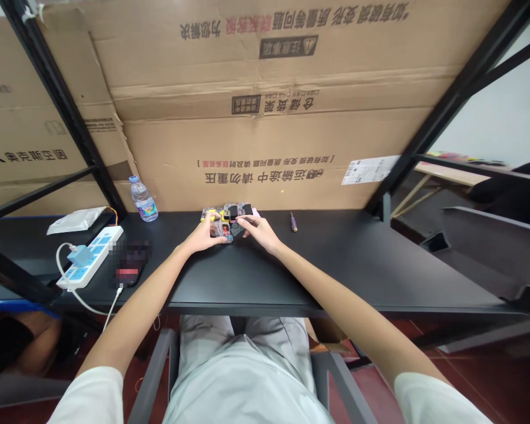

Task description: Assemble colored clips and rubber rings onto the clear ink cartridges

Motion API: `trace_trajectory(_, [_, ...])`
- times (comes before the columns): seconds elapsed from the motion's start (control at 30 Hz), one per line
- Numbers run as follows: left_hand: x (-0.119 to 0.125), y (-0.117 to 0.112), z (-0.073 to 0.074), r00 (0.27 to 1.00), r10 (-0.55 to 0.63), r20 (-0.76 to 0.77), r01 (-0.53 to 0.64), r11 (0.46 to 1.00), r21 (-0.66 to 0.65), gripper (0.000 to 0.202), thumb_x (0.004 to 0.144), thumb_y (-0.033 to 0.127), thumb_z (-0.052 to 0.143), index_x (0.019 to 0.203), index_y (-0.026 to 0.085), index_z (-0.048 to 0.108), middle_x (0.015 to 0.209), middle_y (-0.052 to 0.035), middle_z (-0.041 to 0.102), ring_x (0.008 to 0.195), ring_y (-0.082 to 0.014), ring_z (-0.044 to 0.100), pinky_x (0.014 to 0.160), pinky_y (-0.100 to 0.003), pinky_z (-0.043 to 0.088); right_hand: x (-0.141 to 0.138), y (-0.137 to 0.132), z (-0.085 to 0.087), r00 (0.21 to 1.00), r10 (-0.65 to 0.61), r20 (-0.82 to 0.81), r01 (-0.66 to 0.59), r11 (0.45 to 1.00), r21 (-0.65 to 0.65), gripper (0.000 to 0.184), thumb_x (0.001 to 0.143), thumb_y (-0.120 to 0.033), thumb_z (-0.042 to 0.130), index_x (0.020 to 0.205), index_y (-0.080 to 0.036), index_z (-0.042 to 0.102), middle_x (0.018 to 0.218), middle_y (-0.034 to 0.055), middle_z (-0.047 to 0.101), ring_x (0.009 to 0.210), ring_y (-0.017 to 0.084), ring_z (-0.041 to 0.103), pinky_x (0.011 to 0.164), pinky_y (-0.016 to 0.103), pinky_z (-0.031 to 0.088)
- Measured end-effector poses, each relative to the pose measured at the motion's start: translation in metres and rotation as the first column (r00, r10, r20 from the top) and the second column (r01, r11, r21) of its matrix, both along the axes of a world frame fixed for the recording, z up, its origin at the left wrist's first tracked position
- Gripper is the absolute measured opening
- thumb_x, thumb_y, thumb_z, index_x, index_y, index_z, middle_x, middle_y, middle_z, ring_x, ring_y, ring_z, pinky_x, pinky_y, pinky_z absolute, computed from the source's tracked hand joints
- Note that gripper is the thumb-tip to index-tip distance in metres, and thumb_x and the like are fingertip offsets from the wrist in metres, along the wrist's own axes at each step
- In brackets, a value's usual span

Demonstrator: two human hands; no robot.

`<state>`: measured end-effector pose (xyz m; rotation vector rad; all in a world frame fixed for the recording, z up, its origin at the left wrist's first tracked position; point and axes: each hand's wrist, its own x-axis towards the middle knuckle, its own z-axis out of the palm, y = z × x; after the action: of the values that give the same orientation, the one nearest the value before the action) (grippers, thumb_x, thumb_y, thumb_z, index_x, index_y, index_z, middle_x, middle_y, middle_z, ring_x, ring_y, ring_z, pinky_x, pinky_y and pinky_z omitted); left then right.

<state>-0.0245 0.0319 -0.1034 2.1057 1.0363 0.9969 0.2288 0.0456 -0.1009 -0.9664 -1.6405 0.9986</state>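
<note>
A cluster of small clear plastic cases with yellow, black and red parts [227,230] lies on the black desk near the cardboard. My left hand [203,234] grips the left side of this cluster, thumb low and fingers curled over the top. My right hand [261,232] is closed at the cluster's right side, its fingertips at a dark part [237,229]. What exactly the right fingers pinch is too small to make out. To the right of the hands, a small screwdriver with a purple handle [294,224] lies apart from both.
A water bottle [144,200] stands at the back left. A white power strip [92,257] with a plugged-in charger [80,255] and a phone [130,265] on a cable lie at left. Cardboard [256,135] walls off the back between black posts [441,112].
</note>
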Motion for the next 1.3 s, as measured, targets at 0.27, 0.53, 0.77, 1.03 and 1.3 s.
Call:
trace_trajectory(0.27, [0.000, -0.002, 0.002, 0.999, -0.029, -0.043, 0.030, 0.999, 0.012, 0.058, 0.088, 0.030, 0.076, 0.139, 0.025, 0.049, 0.118, -0.0089, 0.076, 0.103, -0.0261, 0.077, 0.094, -0.045, 0.060, 0.000, 0.003, -0.009, 0.983, 0.182, 0.025, -0.182, 0.983, 0.025, 0.046, 0.087, -0.054, 0.078, 0.119, -0.022, 0.078, 0.106, 0.0061, 0.078, 0.082, 0.018, 0.072, 0.078, 0.034, 0.067])
trace_trajectory(0.53, [0.001, -0.002, 0.000, 0.997, -0.075, 0.031, 0.076, 0.996, -0.040, 0.068, 0.085, 0.027, 0.082, 0.144, 0.024, 0.050, 0.127, -0.0123, 0.076, 0.111, -0.0276, 0.078, 0.104, -0.050, 0.059, -0.007, 0.005, -0.022, 0.963, 0.250, -0.103, -0.257, 0.965, -0.057, 0.043, 0.082, -0.053, 0.084, 0.112, -0.022, 0.078, 0.122, 0.0074, 0.075, 0.107, 0.024, 0.073, 0.087, 0.036, 0.068])
trace_trajectory(0.77, [0.000, 0.001, -0.002, 0.996, -0.045, 0.074, 0.049, 0.997, -0.052, 0.072, 0.078, 0.026, 0.089, 0.142, 0.021, 0.056, 0.114, -0.0117, 0.081, 0.103, -0.0285, 0.080, 0.099, -0.050, 0.062, -0.008, 0.008, -0.033, 0.970, 0.229, -0.084, -0.231, 0.973, -0.016, 0.047, 0.086, -0.057, 0.080, 0.116, -0.022, 0.075, 0.113, 0.0071, 0.076, 0.098, 0.024, 0.074, 0.087, 0.039, 0.067])
trace_trajectory(1.03, [0.002, -0.002, 0.001, 0.998, -0.014, 0.058, 0.017, 0.999, -0.051, 0.071, 0.077, 0.024, 0.090, 0.141, 0.020, 0.058, 0.111, -0.0133, 0.081, 0.098, -0.0290, 0.081, 0.095, -0.049, 0.064, -0.008, 0.007, -0.033, 0.970, 0.234, -0.066, -0.233, 0.972, 0.013, 0.045, 0.087, -0.056, 0.080, 0.115, -0.022, 0.074, 0.108, 0.0064, 0.077, 0.084, 0.020, 0.073, 0.085, 0.039, 0.066])
trace_trajectory(1.3, [0.004, -0.004, 0.003, 0.999, -0.010, 0.052, 0.012, 0.999, -0.048, 0.070, 0.078, 0.022, 0.090, 0.139, 0.019, 0.058, 0.110, -0.0122, 0.082, 0.097, -0.0270, 0.082, 0.093, -0.046, 0.066, -0.009, 0.006, -0.033, 0.973, 0.223, -0.060, -0.223, 0.975, 0.009, 0.045, 0.087, -0.057, 0.079, 0.114, -0.021, 0.073, 0.104, 0.0061, 0.077, 0.081, 0.020, 0.073, 0.085, 0.041, 0.066])
